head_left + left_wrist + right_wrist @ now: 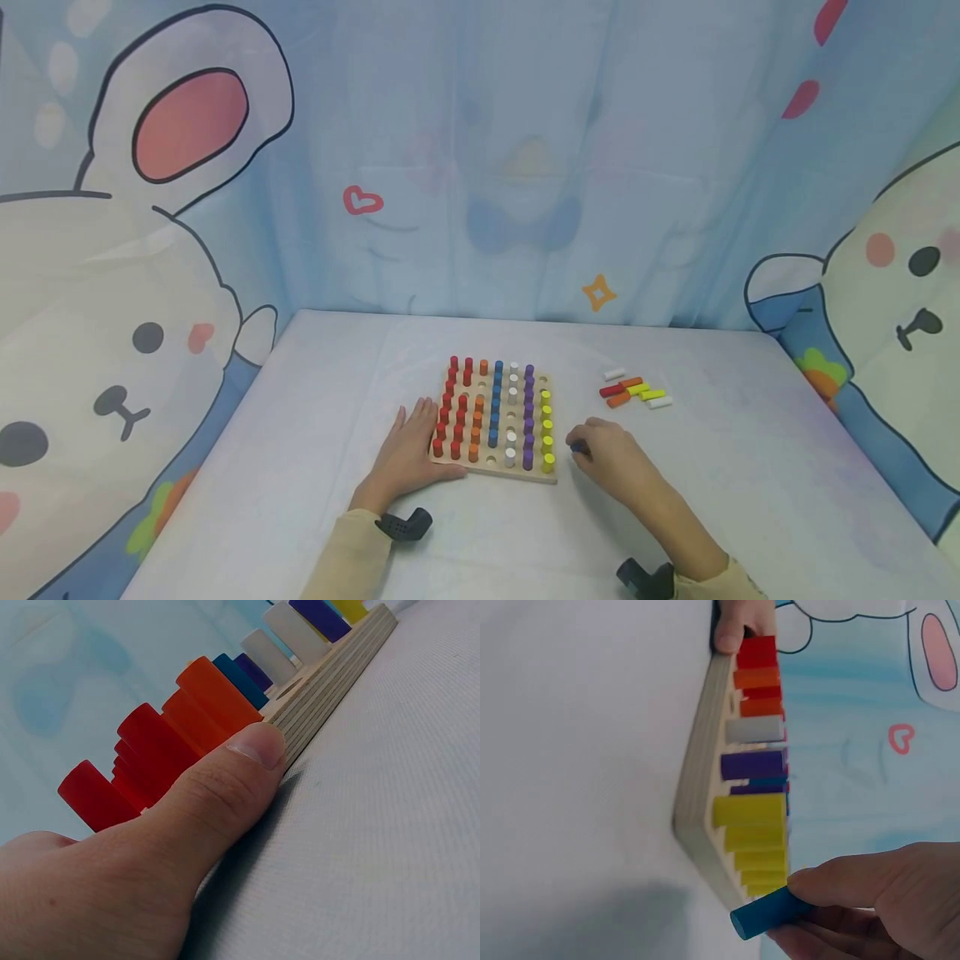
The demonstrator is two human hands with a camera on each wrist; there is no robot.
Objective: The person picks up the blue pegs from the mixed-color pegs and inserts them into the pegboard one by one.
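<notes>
A wooden pegboard (525, 475) lies on the table, carrying upright rows of red, orange, blue, white, purple and yellow pegs; several holes show between them. My left hand (408, 457) rests at its near left corner, fingers stretched along the left side. In the left wrist view, the thumb (225, 784) presses against the front edge beside the red and orange pegs. Just right of the board, my right hand (617, 465) pinches a blue peg (769, 913) between thumb and fingers. That peg is tilted and held close to the yellow pegs (750, 811) in the right wrist view.
To the right of the board, beyond my right hand, lies a loose group of pegs: red (611, 390), orange (619, 400), yellow (652, 394) and white (660, 402). A white cloth (750, 467) covers the table. Behind hangs a blue printed curtain (420, 267).
</notes>
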